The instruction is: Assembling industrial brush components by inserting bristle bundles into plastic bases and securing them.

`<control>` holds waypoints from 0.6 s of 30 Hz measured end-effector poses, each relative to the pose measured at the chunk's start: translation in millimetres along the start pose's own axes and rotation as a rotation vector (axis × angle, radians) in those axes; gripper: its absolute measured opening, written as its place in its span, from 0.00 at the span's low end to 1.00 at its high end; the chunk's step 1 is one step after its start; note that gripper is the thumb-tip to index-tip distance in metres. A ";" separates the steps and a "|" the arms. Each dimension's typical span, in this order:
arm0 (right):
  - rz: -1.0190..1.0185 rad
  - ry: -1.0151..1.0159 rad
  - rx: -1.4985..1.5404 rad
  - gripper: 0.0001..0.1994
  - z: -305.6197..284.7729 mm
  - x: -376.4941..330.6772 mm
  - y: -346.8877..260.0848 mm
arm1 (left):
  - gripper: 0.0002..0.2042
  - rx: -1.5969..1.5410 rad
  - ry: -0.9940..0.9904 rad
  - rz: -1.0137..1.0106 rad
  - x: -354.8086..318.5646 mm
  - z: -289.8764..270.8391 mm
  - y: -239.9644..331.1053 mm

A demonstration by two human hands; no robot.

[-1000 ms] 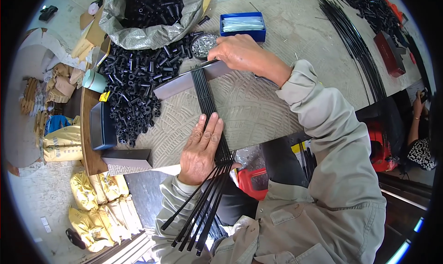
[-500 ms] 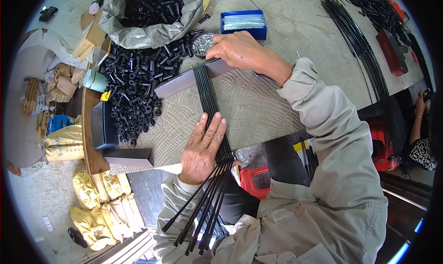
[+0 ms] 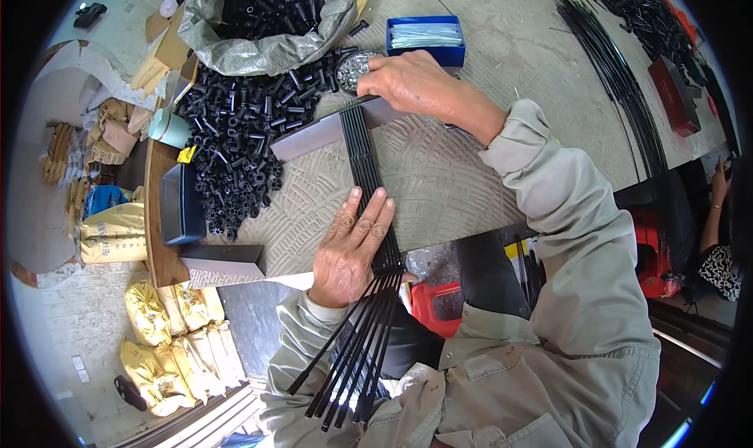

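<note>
A flat row of thin black rods (image 3: pixel 364 159) runs from the worktable down past its front edge, the lower ends fanning out in front of my body. My left hand (image 3: pixel 349 252) lies across the row, fingers straight on top, its thumb tip showing on the other side. The upper rod ends reach a grey metal bar (image 3: pixel 310 137) standing on the table. My right hand (image 3: pixel 412 83) is closed over the bar's right part, beside the rod ends; its thumb and palm are mostly hidden. A round tin (image 3: pixel 357 70) of small shiny metal pieces sits by its fingertips.
Black tubular pieces (image 3: pixel 235 146) are heaped at left, below an open woven sack (image 3: pixel 271 56) of more. A blue box (image 3: pixel 425 54) of pale strips stands behind my right hand. More black rods (image 3: pixel 616 83) lie far right. Beyond the table, a person's arm (image 3: pixel 718 185) shows.
The whole view has shifted slightly. The lower rod ends are spread a little more evenly. Both hands keep about the same places on the rods and the bar.
</note>
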State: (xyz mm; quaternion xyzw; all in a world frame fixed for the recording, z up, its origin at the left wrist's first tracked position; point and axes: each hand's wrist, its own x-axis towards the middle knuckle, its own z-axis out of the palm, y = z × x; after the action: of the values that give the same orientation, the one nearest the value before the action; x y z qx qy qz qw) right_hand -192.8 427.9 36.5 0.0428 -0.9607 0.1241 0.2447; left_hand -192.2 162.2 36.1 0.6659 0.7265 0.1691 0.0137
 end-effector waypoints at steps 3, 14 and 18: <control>0.016 0.005 0.039 0.05 3.5 1.0 -0.8 | 0.45 0.001 -0.015 -0.003 -0.7 0.1 -0.7; -0.009 0.016 0.041 0.03 4.3 3.8 -1.4 | 0.45 0.033 -0.011 -0.007 -1.2 0.4 0.4; 0.001 -0.010 -0.036 0.03 5.1 5.6 -4.2 | 0.45 0.028 -0.003 -0.006 -0.9 1.5 1.0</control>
State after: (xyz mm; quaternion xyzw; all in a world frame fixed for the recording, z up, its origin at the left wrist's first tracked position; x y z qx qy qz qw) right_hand -199.4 422.4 35.8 0.0384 -0.9640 0.1067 0.2406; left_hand -190.8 161.8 34.8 0.6640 0.7309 0.1577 0.0062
